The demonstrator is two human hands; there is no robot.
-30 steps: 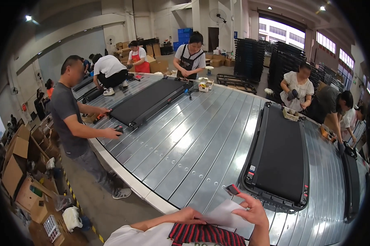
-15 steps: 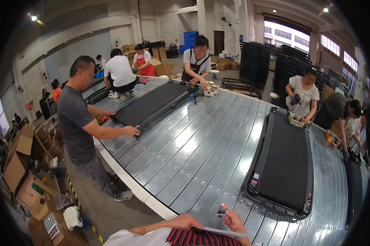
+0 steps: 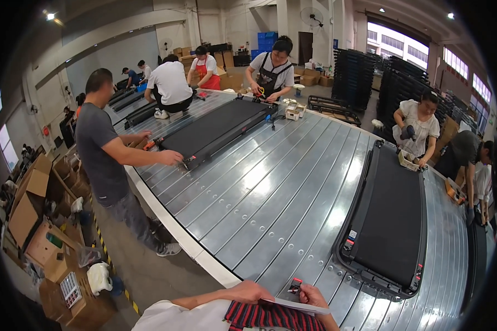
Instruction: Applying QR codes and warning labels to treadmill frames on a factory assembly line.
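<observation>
At the table's near edge, my left hand (image 3: 250, 292) has its fingers closed on a white sheet (image 3: 301, 306), which sticks out to the right under my other hand. My right hand (image 3: 313, 296) pinches a small black sticker (image 3: 295, 286) with a red end, held over the metal tabletop. Part of the sheet is covered by my fingers and wrist. To the right of my hands lies a long black treadmill deck (image 3: 389, 220) in its frame, with small red and white labels at its near corners.
A second black deck (image 3: 215, 129) lies farther left, with a person (image 3: 108, 138) at its near end and another (image 3: 273, 71) beyond. Across from me, a person (image 3: 416, 124) holds a drill next to a parts box (image 3: 408, 160). Cardboard boxes (image 3: 33, 187) crowd the floor at left.
My right hand and the sticker have come slightly down and left. The person at left has raised one hand off the deck. The far person now holds an orange-handled tool.
</observation>
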